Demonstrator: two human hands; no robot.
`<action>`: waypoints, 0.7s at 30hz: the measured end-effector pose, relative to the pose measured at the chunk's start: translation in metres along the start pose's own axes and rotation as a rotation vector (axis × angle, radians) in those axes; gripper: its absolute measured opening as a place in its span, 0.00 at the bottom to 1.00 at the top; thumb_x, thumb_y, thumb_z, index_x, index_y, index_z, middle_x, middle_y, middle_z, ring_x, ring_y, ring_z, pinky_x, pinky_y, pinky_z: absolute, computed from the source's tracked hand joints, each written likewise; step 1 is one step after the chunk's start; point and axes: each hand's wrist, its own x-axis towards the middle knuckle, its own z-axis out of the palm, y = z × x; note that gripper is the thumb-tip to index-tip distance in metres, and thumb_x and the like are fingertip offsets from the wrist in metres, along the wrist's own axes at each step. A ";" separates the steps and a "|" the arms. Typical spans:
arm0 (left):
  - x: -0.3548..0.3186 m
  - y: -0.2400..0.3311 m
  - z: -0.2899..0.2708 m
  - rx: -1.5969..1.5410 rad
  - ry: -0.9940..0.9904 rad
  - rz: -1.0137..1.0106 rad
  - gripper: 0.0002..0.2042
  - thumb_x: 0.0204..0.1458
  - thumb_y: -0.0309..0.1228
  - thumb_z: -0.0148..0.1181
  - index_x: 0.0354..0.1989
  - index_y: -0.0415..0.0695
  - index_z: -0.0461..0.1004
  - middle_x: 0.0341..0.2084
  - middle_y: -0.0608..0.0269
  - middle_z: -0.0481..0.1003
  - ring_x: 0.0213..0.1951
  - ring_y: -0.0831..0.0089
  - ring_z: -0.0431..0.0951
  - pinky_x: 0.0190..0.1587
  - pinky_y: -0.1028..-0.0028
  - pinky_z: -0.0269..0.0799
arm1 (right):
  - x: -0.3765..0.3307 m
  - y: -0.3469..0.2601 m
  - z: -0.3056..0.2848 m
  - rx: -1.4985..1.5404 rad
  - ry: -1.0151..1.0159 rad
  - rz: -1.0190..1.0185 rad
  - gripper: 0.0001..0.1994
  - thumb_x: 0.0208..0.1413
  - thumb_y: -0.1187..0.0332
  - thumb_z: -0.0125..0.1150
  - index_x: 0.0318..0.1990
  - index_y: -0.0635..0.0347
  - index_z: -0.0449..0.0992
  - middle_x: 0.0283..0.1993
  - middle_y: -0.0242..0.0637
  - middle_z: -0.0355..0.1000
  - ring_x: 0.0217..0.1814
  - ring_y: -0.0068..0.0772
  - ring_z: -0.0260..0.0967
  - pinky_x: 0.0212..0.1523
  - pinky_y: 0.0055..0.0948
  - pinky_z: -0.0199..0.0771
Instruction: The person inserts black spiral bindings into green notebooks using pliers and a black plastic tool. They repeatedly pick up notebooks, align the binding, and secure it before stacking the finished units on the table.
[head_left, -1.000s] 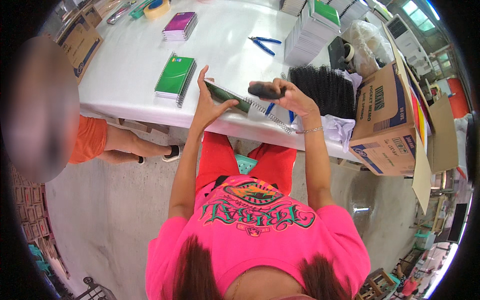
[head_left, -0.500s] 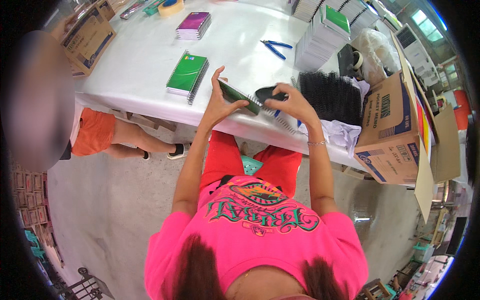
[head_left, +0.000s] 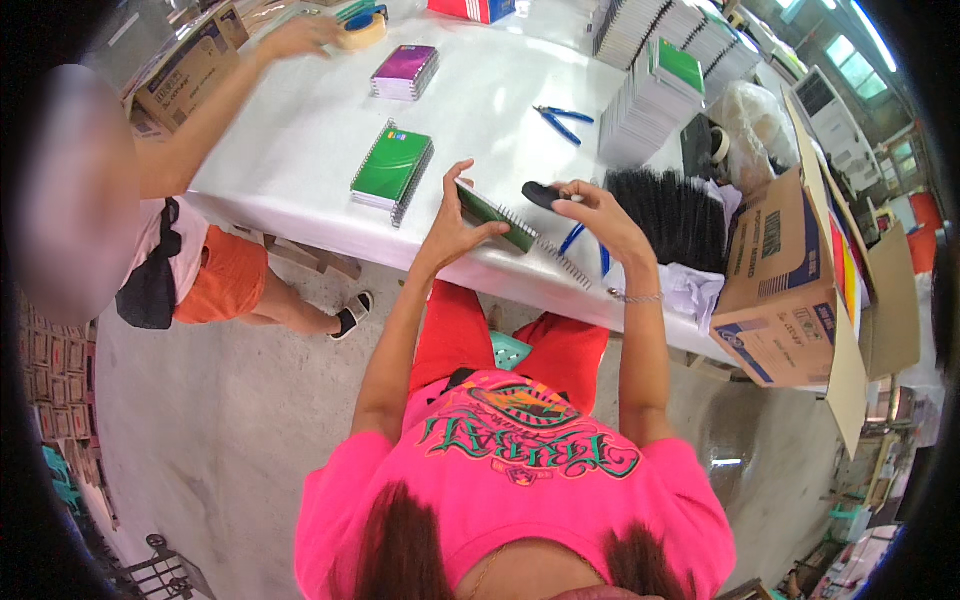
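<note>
My left hand is closed on a small green notebook, tilted above the table's near edge, fingers behind it and thumb on its front. A wire spiral coil runs along the notebook's edge and trails off its right end. Just right of the notebook, my right hand pinches a smooth black oval piece whose kind I cannot make out. Below that hand, a tool with blue handles lies on the table, partly hidden. A stack of green spiral notebooks sits left of my left hand.
Blue-handled pliers, purple notebooks and a tall notebook stack stand farther back. Right are a heap of black coils, white cloth and an open carton. A co-worker's arm reaches over the table toward a tape roll.
The black piece in my right hand has lifted slightly off the notebook's coil edge. My left hand keeps its hold. A co-worker's arm has come over the table, and the view has shifted a little.
</note>
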 end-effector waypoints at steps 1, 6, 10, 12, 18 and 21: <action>-0.001 -0.003 -0.001 0.014 -0.003 0.010 0.57 0.32 0.44 0.82 0.70 0.52 0.46 0.50 0.47 0.61 0.54 0.57 0.65 0.59 0.64 0.63 | -0.002 -0.004 0.003 -0.018 -0.048 -0.002 0.13 0.53 0.61 0.69 0.36 0.61 0.75 0.55 0.39 0.71 0.48 0.23 0.65 0.49 0.24 0.66; 0.000 0.000 -0.004 -0.103 -0.029 0.003 0.47 0.40 0.39 0.78 0.67 0.51 0.51 0.49 0.54 0.62 0.50 0.64 0.66 0.56 0.68 0.63 | -0.002 0.000 0.012 0.272 -0.155 0.044 0.15 0.53 0.60 0.70 0.38 0.62 0.77 0.47 0.35 0.73 0.45 0.25 0.67 0.46 0.23 0.68; 0.001 0.001 -0.011 -0.235 -0.091 -0.036 0.33 0.49 0.35 0.71 0.62 0.48 0.60 0.45 0.63 0.64 0.48 0.73 0.67 0.53 0.73 0.64 | 0.002 0.002 0.014 0.111 -0.142 0.031 0.13 0.55 0.62 0.69 0.40 0.62 0.78 0.52 0.41 0.74 0.48 0.27 0.70 0.51 0.26 0.71; 0.000 0.002 -0.008 -0.339 -0.069 -0.030 0.25 0.54 0.34 0.66 0.58 0.47 0.65 0.39 0.68 0.67 0.44 0.78 0.68 0.50 0.76 0.65 | -0.006 -0.004 0.022 0.479 -0.082 0.048 0.14 0.53 0.62 0.70 0.42 0.62 0.79 0.43 0.36 0.76 0.43 0.25 0.70 0.47 0.23 0.69; 0.003 -0.007 -0.011 -0.423 -0.138 -0.109 0.20 0.56 0.33 0.63 0.55 0.47 0.65 0.37 0.70 0.65 0.41 0.79 0.66 0.49 0.77 0.63 | 0.003 -0.001 0.018 0.314 -0.171 0.059 0.13 0.54 0.63 0.68 0.41 0.63 0.79 0.45 0.37 0.75 0.46 0.22 0.68 0.48 0.23 0.67; 0.005 -0.006 -0.013 -0.451 -0.141 -0.109 0.20 0.57 0.32 0.62 0.56 0.47 0.65 0.37 0.70 0.64 0.42 0.79 0.65 0.50 0.77 0.63 | 0.003 -0.009 0.023 0.002 -0.117 0.007 0.10 0.56 0.65 0.66 0.41 0.62 0.79 0.43 0.33 0.73 0.43 0.20 0.67 0.46 0.22 0.67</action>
